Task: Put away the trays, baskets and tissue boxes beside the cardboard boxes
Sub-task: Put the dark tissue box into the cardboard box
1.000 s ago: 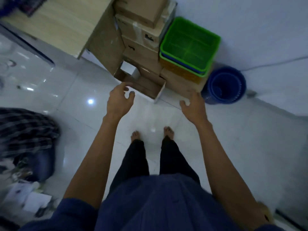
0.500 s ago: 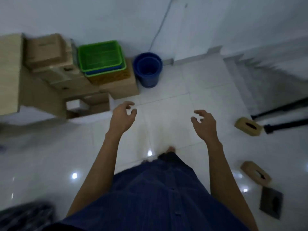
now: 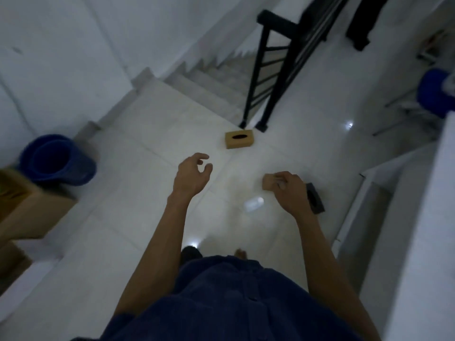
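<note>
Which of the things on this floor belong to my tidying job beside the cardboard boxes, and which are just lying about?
For the job:
tan tissue box by the railing
nearer tan tissue box
dark tissue box
cardboard box, the drop-off spot

Just lying about:
blue bucket
black stair railing
blue object, blurred, far right

Bare floor (image 3: 138, 188) runs open through the middle. Left, a blue bucket (image 3: 56, 159) and cardboard box (image 3: 32, 212) crowd in; far, a tan tissue box (image 3: 239, 139) sits just before the black railing (image 3: 268, 77); right, a dark tissue box (image 3: 316, 200) lies.
</note>
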